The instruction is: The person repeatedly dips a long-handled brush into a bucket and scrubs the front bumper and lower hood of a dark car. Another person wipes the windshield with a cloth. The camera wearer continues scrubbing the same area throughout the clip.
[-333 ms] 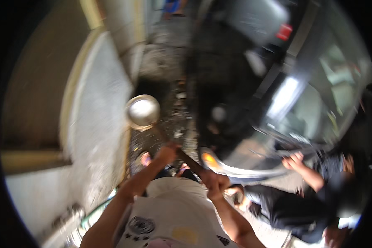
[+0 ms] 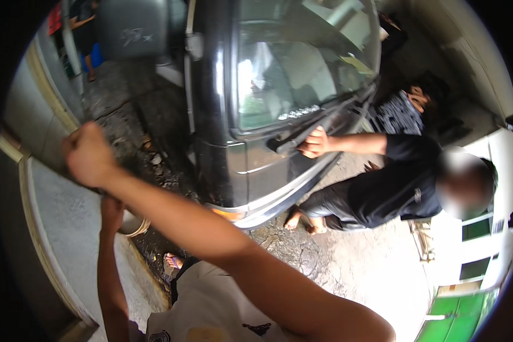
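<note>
My right hand (image 2: 90, 154) is raised at the left, its forearm crossing in front of my body. Its fingers are closed in a fist on the wooden handle of a long-handled dipper. Just below it, my left hand (image 2: 113, 211) is also closed round the handle, most of which the hands hide. The round, pale-rimmed bowl of the dipper (image 2: 139, 227) shows low beside my left hand, partly covered by my right forearm.
A dark van (image 2: 216, 165) stands ahead, and a person in black (image 2: 393, 182) holds its wiper. A grey wall (image 2: 62, 211) runs along my left. Wet, littered ground (image 2: 154, 162) lies between wall and van. Another person (image 2: 84, 34) stands far left; patterned cloth (image 2: 399, 114) shows beyond the van.
Both hands have swung left, the right one passing across my body and up above the left. The dipper's bowl has come down beside my left hand. My view has turned right.
</note>
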Demonstrator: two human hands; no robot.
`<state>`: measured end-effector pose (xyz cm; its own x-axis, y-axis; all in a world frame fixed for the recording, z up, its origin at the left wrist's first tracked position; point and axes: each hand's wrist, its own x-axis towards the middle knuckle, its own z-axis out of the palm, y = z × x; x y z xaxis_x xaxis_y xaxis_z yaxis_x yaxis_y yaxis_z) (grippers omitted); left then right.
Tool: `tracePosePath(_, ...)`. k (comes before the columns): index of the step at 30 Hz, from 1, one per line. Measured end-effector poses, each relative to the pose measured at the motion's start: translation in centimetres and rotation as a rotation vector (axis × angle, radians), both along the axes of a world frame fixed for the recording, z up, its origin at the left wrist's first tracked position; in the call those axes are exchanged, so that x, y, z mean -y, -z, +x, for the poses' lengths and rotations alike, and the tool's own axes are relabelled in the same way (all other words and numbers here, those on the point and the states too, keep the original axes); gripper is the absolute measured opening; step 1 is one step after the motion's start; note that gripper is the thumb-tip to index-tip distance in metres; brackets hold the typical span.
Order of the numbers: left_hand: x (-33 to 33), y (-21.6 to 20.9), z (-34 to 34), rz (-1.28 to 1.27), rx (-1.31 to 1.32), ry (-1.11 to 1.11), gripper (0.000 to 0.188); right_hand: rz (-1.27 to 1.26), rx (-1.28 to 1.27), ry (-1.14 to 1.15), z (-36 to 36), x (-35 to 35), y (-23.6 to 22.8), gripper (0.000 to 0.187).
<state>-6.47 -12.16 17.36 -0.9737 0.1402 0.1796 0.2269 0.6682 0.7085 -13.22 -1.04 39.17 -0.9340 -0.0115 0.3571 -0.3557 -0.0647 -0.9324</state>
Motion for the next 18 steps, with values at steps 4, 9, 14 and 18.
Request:
tracePosePath(4,-2.5,1.6,2.8,-0.002,0.103,-0.113,0.029,-0.011,-0.169,0.108,2.1,1.4,5.9,0.035)
tracePosePath(9,-7.5,7.2,8.7,0.001,0.259,-0.053,0.023,0.026,-0.06,-0.232,12.1,-12.0,10.0,0.038)
tracePosePath(14,-12.0,14.3,10.9,-0.147,0.224,0.075,0.018,-0.037,0.21,-0.209,20.6,-23.6,12.3,0.046)
tracePosePath(18,-11.5,12.9,9.9,-0.273,0.041,0.213,0.019,-0.114,0.372,-0.119,18.3,-23.4,11.5,0.051)
